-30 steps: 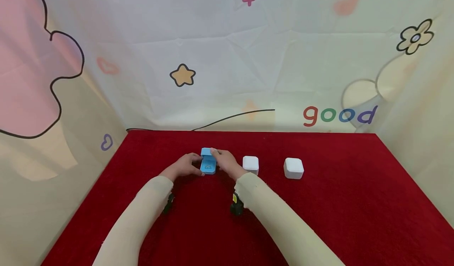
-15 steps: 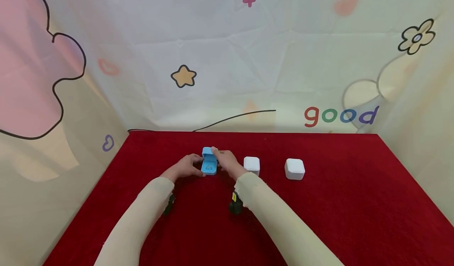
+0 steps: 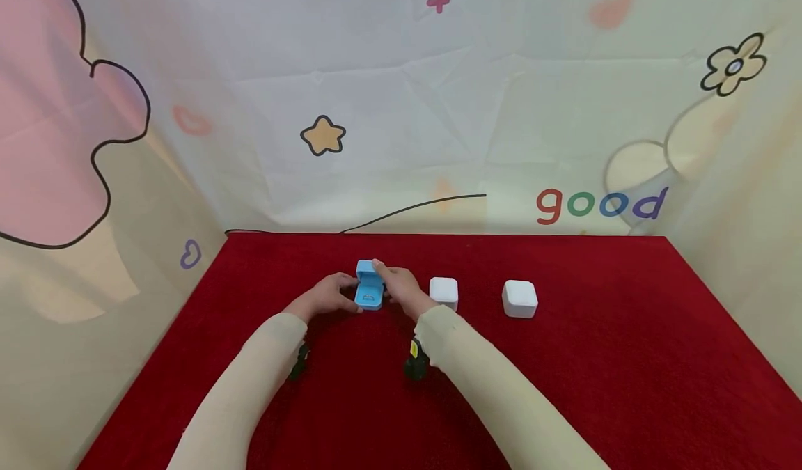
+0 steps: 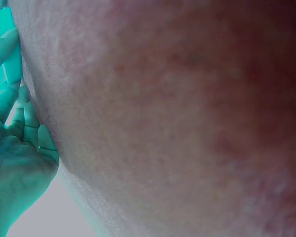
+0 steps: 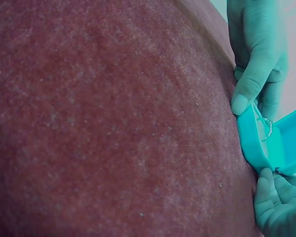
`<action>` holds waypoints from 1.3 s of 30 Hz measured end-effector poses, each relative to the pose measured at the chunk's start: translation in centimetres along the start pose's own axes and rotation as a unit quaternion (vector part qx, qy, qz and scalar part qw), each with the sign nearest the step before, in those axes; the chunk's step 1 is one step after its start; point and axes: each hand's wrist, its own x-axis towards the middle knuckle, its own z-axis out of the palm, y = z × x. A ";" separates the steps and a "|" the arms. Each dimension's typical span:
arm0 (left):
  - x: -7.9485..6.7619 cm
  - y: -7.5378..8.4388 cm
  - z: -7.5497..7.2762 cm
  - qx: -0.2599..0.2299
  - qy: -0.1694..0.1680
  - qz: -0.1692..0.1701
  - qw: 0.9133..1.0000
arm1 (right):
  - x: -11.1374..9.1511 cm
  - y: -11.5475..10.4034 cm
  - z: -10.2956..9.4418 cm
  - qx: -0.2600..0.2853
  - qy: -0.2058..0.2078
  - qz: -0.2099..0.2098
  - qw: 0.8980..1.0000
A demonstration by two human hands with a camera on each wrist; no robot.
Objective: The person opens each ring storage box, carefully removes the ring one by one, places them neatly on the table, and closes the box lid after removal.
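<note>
A light blue ring box (image 3: 368, 303) stands on the red cloth, its lid (image 3: 365, 268) raised. Inside sits a ring (image 5: 270, 131), seen most plainly in the right wrist view. My left hand (image 3: 326, 294) holds the box's base from the left, with the thumb at the front corner. From the right, my right hand (image 3: 404, 289) grips the box, its thumb on the lid's right edge and the fingers down along the side. Part of the box's right side is hidden by that hand. The left wrist view catches only part of the box (image 4: 12, 61) and the hands.
A white box (image 3: 443, 290) stands close beside my right wrist, and another white box (image 3: 519, 299) sits farther right. Both look closed. The red cloth (image 3: 601, 358) covers the table, and a printed curtain (image 3: 401, 108) hangs behind and at both sides.
Almost nothing differs. Both hands keep their hold on the ring box, and its lid stays up. The whole head view shifts by only a few pixels.
</note>
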 end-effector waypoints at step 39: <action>0.0 0.0 0.3 0.005 0.018 -0.007 1.000 | -2.4 0.3 -0.3 0.069 0.020 -0.022 0.997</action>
